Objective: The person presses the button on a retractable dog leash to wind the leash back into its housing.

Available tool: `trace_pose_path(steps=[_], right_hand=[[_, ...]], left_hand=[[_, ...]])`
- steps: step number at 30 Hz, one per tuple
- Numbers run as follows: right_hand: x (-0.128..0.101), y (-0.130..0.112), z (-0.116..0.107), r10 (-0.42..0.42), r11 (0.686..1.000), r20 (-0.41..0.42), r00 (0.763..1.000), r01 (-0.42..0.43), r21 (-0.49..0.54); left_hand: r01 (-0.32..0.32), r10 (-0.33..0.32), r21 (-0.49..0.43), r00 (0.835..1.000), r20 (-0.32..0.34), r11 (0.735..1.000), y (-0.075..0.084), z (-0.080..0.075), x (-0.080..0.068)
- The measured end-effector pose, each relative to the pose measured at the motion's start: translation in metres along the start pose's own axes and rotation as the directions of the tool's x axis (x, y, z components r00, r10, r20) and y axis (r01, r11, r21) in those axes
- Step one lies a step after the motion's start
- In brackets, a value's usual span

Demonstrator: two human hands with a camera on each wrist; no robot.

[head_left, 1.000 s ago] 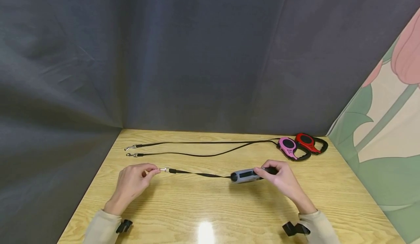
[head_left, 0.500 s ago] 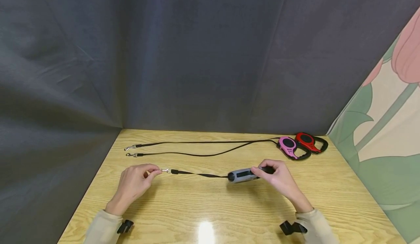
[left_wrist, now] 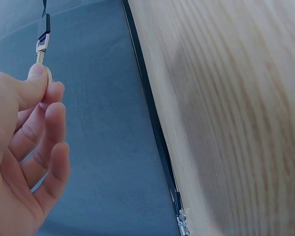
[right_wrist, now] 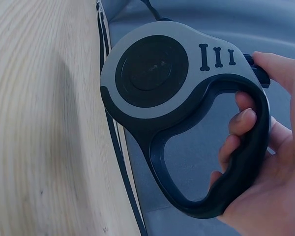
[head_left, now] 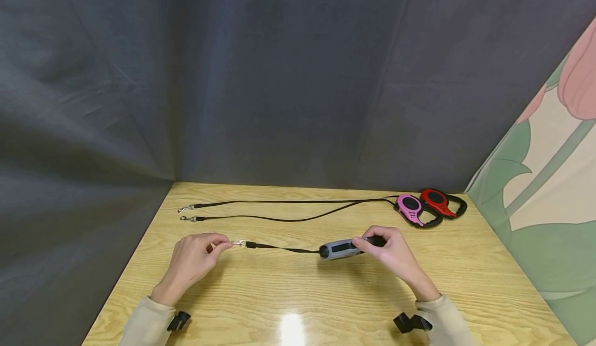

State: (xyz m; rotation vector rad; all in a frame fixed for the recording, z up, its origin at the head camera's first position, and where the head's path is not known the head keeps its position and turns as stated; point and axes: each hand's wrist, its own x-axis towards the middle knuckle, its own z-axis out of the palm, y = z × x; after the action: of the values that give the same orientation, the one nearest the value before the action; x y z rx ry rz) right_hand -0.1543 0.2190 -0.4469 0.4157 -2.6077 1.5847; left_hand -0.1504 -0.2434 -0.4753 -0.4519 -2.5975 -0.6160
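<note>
1. The right hand (head_left: pixel 396 255) is gripping the grey retractable leash (right_wrist: pixel 172 113) by its black loop handle, fingers (right_wrist: pixel 238 123) curling through the loop and the thumb lying along the top near the button. The casing is hanging just above the counter (head_left: pixel 326 304), near its middle.
2. The left hand (head_left: pixel 193 260) is pinching the metal clip (head_left: pixel 239 243) at the free end of the cord (head_left: pixel 284 248) between thumb and forefinger; the other fingers are lying loosely curled and holding nothing.
3. The cord is running fairly straight between the two hands, with a slight sag towards the casing.
4. In my judgement, doing this well is calling for the clip and casing to stay in line, so the cord is feeding straight through the mouth of the casing without twisting, and for a firm pinch so the clip is not snapping away.
5. Two more leashes, pink (head_left: pixel 410 209) and red (head_left: pixel 437 202), are lying at the far right, their cords stretching left well beyond the hands.
6. Open wood is lying between the hands and the near edge; the left hand is working near the left edge, where grey cloth (head_left: pixel 70 232) is dropping away.
</note>
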Motion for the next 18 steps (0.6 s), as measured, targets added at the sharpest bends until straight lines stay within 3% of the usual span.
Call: trace_pose_path(steps=[18], right_hand=[[0.0038,-0.0020,0.0066,-0.007,1.000,0.019,1.000,0.007,0.010]], left_hand=[[-0.006,0.006,0.002,1.000,0.029,1.000,0.0038,-0.0012,-0.0006]])
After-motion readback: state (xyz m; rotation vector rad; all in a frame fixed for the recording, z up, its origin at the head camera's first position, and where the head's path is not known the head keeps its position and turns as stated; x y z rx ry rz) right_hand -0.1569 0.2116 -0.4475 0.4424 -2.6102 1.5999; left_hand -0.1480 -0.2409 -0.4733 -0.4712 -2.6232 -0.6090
